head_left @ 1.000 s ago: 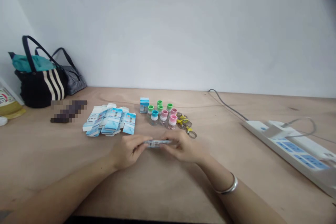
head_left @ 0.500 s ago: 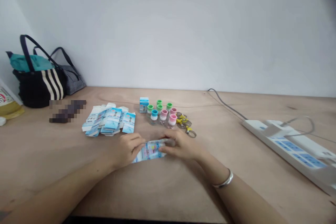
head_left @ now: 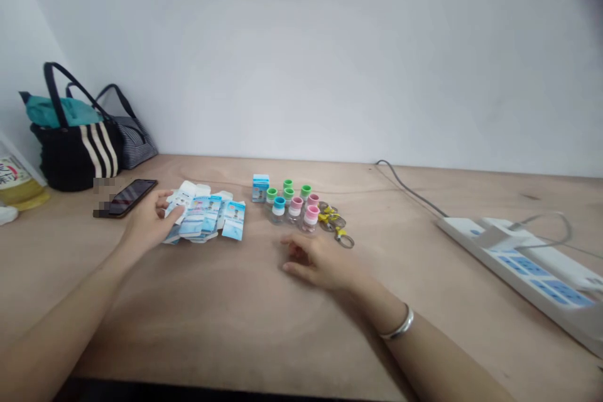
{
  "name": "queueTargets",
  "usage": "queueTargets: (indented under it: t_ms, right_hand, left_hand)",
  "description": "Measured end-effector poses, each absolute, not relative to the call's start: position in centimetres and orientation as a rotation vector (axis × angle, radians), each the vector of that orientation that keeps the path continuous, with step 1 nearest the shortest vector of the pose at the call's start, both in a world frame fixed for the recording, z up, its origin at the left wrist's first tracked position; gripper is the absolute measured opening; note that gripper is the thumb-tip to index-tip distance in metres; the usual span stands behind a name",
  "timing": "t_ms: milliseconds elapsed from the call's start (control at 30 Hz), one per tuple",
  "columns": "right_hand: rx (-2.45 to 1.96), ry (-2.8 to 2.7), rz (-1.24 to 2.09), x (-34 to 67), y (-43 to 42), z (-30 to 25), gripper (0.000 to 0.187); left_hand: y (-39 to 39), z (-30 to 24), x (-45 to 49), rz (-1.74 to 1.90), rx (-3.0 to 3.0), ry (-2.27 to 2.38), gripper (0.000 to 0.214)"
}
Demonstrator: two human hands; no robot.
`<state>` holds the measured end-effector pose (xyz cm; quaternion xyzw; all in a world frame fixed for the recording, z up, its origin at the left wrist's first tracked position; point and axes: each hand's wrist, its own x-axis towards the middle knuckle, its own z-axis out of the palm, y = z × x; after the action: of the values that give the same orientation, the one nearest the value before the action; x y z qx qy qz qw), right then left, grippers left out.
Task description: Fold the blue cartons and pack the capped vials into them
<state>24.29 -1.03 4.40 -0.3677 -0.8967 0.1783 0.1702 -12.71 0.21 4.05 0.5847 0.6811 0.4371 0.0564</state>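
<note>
At the left end of a pile of flat blue-and-white cartons (head_left: 232, 226), my left hand (head_left: 153, 217) grips a flattened carton (head_left: 181, 199), thumb on top and fingers at its far edge. My right hand (head_left: 318, 260) rests over the table's middle, thumb and loosely bent fingers apart, nothing between them. Beyond it stand several small clear bottles with green, pink and blue rims, such as the blue-rimmed bottle (head_left: 278, 208) and a pink-rimmed bottle (head_left: 311, 217). A folded-up blue-and-white box (head_left: 260, 188) stands upright behind them. Metal rings with yellow tabs (head_left: 340, 235) lie to their right.
A phone (head_left: 134, 196) lies left of the pile. Farther left are a black striped bag (head_left: 80, 154) and a bottle of yellow liquid (head_left: 23, 188), partly cut off. A white power strip (head_left: 518, 264) with a grey cable (head_left: 409, 188) occupies the right side.
My left hand has moved left from the table's middle to the pile, and the carton between both hands is gone from there. My right hand has let go and stays nearly in place.
</note>
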Motion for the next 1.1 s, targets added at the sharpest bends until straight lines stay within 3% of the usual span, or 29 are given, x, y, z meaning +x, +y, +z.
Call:
queueTargets:
  t_ms: [100,167,300,400,500,633,833,900,1033,1100]
  right_hand:
    - [-1.037,-2.559,0.519,24.3,-1.1,4.4,0.035]
    - [-1.029,-2.569,0.516,24.2,-1.1,4.4,0.033]
    - [-0.992,-2.612,0.463,23.9,-1.2,4.5,0.019]
    - [-0.947,-2.631,0.426,23.8,-1.2,4.4,0.014]
    - [-0.924,-2.65,0.393,23.8,-1.1,4.3,0.012]
    - [-0.913,-2.667,0.354,23.9,-1.0,4.3,0.013]
    - [-0.907,-2.639,0.397,23.9,-1.0,4.1,0.013]
    - [-0.957,-2.552,0.41,23.8,-1.1,3.9,0.024]
    - [-0.98,-2.261,0.438,23.8,-1.3,3.7,0.071]
    - [-0.874,-2.209,0.442,23.8,-1.3,3.8,0.08]
  left_hand:
    - [-0.4,5.5,-11.6,1.045,2.04,2.493,0.052]
    - [-0.2,6.9,-9.9,1.073,2.166,2.582,0.049]
    - [3.2,8.8,-4.8,0.823,2.577,2.085,0.035]
    - [7.7,8.4,-1.2,0.659,2.612,1.767,0.041]
    - [11.8,7.3,0.9,0.673,2.582,1.684,0.051]
    - [14.3,6.3,1.2,0.776,2.478,1.653,0.042]
    - [11.4,7.3,-0.7,1.138,2.296,1.68,0.044]
    - [8.5,7.3,-0.9,1.189,2.279,1.57,0.048]
    - [1.3,5.7,-0.4,1.176,2.183,1.115,0.056]
    - [-1.4,4.4,0.2,1.16,2.155,1.072,0.055]
